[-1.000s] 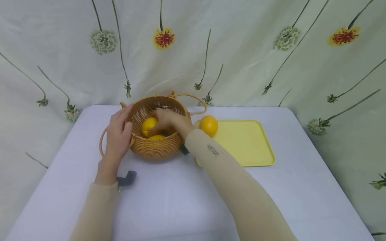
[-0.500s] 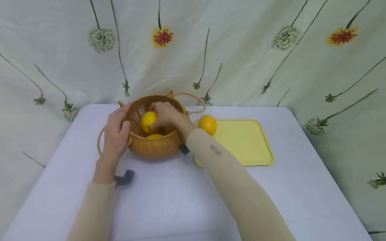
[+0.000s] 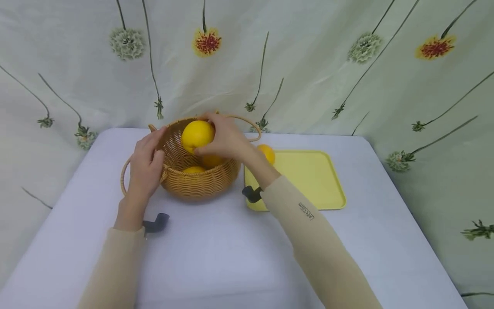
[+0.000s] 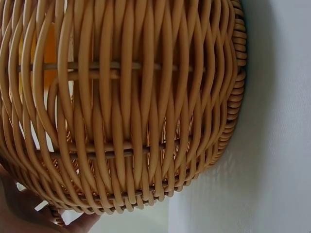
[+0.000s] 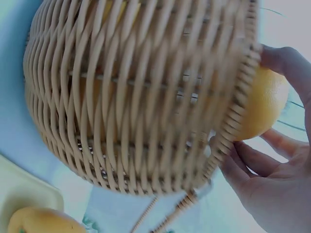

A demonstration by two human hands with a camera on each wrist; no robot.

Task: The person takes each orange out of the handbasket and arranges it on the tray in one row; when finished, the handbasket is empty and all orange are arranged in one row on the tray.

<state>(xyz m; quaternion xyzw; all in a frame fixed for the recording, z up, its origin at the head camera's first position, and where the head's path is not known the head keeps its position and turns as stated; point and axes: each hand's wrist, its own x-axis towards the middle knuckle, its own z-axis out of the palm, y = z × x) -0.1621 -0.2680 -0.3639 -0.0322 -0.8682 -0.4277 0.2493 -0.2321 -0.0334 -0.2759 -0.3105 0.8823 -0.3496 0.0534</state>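
A woven wicker basket (image 3: 197, 186) stands at the back left of the table. My left hand (image 3: 146, 167) grips its left rim near the handle. With thumb and fingers, my right hand (image 3: 227, 137) holds a round yellow fruit (image 3: 197, 134) at the basket's mouth. From the right wrist view, that fruit (image 5: 265, 104) rises past the rim between thumb and fingers. Inside the basket lie a yellow fruit (image 3: 194, 170) and an orange-coloured one (image 3: 212, 161), partly hidden by the wall and hand. The left wrist view is mostly filled by basket weave (image 4: 121, 107).
A yellow tray (image 3: 312, 184) lies right of the basket, with an orange (image 3: 267, 153) at its back left corner. The basket's right handle (image 3: 252, 138) sticks out towards the tray. Behind the white-covered table (image 3: 216, 257) hangs a flowered cloth (image 3: 308, 64).
My right hand has lifted the yellow fruit from inside the basket up to rim height. The left hand has kept its place on the basket.
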